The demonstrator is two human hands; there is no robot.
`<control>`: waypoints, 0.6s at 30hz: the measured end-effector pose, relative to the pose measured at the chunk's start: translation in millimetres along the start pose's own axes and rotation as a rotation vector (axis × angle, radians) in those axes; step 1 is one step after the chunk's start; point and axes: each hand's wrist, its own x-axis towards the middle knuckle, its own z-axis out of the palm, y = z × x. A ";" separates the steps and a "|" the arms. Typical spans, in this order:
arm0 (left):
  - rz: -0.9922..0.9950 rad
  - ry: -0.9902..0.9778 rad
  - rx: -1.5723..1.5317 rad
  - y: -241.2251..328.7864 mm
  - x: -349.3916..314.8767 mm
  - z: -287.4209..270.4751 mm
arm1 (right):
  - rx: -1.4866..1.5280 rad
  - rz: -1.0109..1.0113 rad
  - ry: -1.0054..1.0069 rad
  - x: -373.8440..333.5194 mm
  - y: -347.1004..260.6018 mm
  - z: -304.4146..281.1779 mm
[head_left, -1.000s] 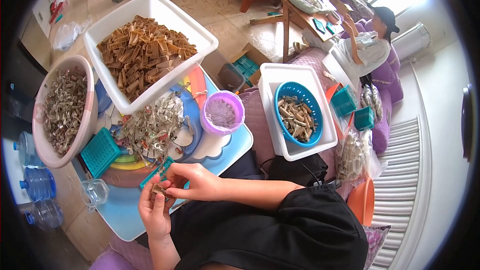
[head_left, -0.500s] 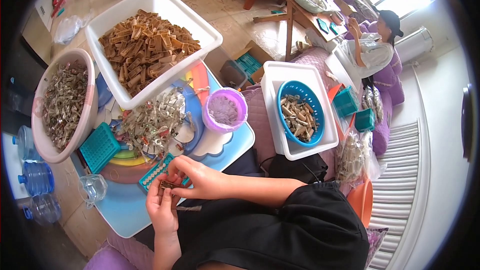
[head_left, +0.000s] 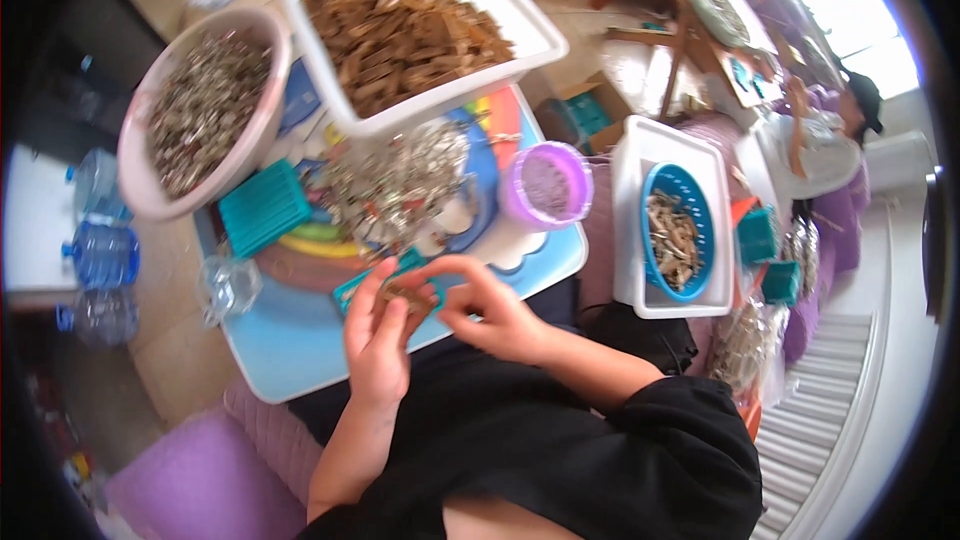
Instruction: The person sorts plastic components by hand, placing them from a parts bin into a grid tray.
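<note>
My left hand (head_left: 380,355) is closed on a small brown plastic piece (head_left: 408,298), pinched between thumb and fingers. Just to its right is my right hand (head_left: 505,325), its index finger reaching over toward the piece. Its thumb and another finger curl into a pinch; blur hides what they hold, if anything. Partly covered by the hands, a small teal rack (head_left: 350,292) lies on the blue table (head_left: 290,340). Beyond it spreads a heap of small silvery, clear-looking parts (head_left: 400,180). A teal perforated tray (head_left: 265,208) lies left of the heap.
A white bin (head_left: 545,35) of brown pieces and a pink basin (head_left: 140,160) of silvery parts stand behind. A purple tub (head_left: 585,185), a clear container (head_left: 230,288) and a blue basket (head_left: 652,275) in a white tray (head_left: 625,240) surround me. A person (head_left: 800,140) sits far right.
The whole view has shifted, so the table stands further right and higher. My right hand has drawn away from the left, which keeps the brown piece.
</note>
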 end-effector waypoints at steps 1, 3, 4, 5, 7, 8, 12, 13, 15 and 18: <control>-0.025 -0.016 -0.065 1.7 0.6 2.0 | 0.047 0.013 0.004 -2.4 3.0 0.0; -0.063 -0.040 -0.125 -0.8 3.7 1.1 | 0.169 0.053 0.015 -5.3 0.1 0.3; -0.095 -0.018 -0.174 -0.1 2.9 -0.1 | 0.166 0.055 0.004 -4.8 0.0 2.9; -0.131 -0.010 -0.227 -0.8 4.1 0.1 | 0.156 0.055 0.004 -4.5 -0.5 2.9; -0.200 0.014 -0.309 -6.4 5.2 -6.8 | 0.191 0.070 -0.004 -5.2 1.6 5.1; -0.278 0.024 -0.390 -8.3 6.4 -8.9 | 0.223 0.081 0.002 -5.0 2.8 5.6; -0.176 -0.021 -0.272 -8.8 4.4 -6.1 | 0.015 -0.021 0.090 -7.5 5.7 8.1; -0.142 0.000 -0.190 -5.8 3.6 -3.3 | -0.004 -0.037 0.087 -7.1 7.0 7.8; -0.113 0.016 -0.112 -3.0 2.2 0.9 | -0.027 -0.049 0.091 -8.7 9.4 6.0; -0.105 0.011 -0.073 -2.5 0.8 1.3 | -0.053 -0.021 0.073 -10.2 11.8 5.5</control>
